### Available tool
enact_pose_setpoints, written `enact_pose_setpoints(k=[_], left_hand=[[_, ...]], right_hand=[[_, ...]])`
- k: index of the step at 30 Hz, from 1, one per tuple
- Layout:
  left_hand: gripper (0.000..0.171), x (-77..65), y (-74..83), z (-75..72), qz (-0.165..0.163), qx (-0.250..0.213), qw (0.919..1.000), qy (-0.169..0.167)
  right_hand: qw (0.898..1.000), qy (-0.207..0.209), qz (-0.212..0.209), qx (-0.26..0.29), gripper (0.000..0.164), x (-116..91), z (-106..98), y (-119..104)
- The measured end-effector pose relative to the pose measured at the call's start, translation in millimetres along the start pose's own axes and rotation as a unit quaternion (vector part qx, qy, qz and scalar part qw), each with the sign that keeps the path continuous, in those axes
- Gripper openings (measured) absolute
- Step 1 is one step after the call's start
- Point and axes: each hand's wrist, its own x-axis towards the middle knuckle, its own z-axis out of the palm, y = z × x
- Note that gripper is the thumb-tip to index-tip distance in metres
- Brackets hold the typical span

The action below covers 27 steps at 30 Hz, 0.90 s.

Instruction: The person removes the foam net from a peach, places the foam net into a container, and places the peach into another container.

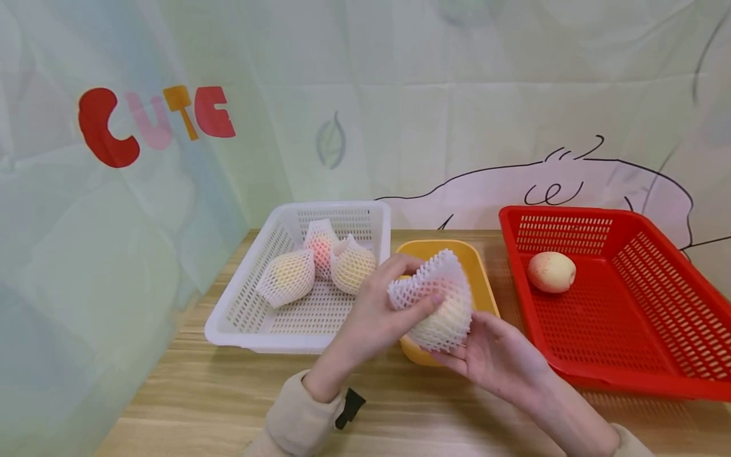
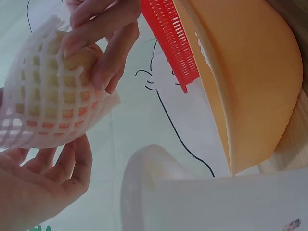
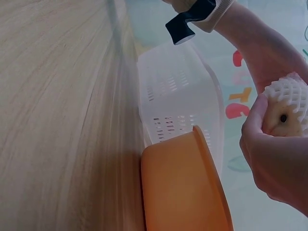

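Over the yellow-orange tub (image 1: 485,292), both hands hold a pale yellow fruit with a red blush, wrapped in a white foam net sleeve (image 1: 451,311). My left hand (image 1: 382,311) grips the sleeve from the left, its thumb across the front. Palm up, my right hand (image 1: 502,355) holds the lower end from the right, fingers curled against it. There the sleeve leaves the fruit (image 3: 284,118) bare around a dark hollow. Bare yellow skin also shows under the right fingertips (image 2: 101,77) in the left wrist view.
Three sleeved fruits (image 1: 288,276) lie in a white plastic basket (image 1: 240,336) at left. A bare, speckled fruit (image 1: 551,271) sits in the red basket (image 1: 617,317) at right. Inside the tub's rim shows a bit of white material (image 2: 203,50). A printed cloth stands behind the table.
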Motion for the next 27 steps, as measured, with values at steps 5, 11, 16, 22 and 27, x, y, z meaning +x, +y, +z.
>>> enact_pose_setpoints(k=[5,11,16,22,27], left_hand=[[0.023,0.5,0.6,-1.0,0.012,0.002,0.9999,-0.006],[0.025,0.8,-0.2,-1.8,0.035,0.011,0.9993,0.003],[0.025,1.5,0.6,-1.5,0.03,0.006,0.9995,0.0],[0.02,1.0,1.8,-2.9,0.012,0.006,0.9999,0.01],[0.016,-0.1,0.7,-4.4,0.01,0.006,0.9997,0.02]], right_hand=[[1.0,-0.001,0.006,-0.009,0.042,0.4,-0.4,0.0],[1.0,-0.001,0.01,-0.003,0.044,0.1,-1.0,-0.6],[1.0,0.008,0.013,0.012,0.047,-0.8,-1.6,-1.1],[0.999,0.026,0.018,0.019,0.046,-0.6,-0.8,-1.0],[0.999,0.025,0.018,0.017,0.047,-0.4,-0.2,-1.0]])
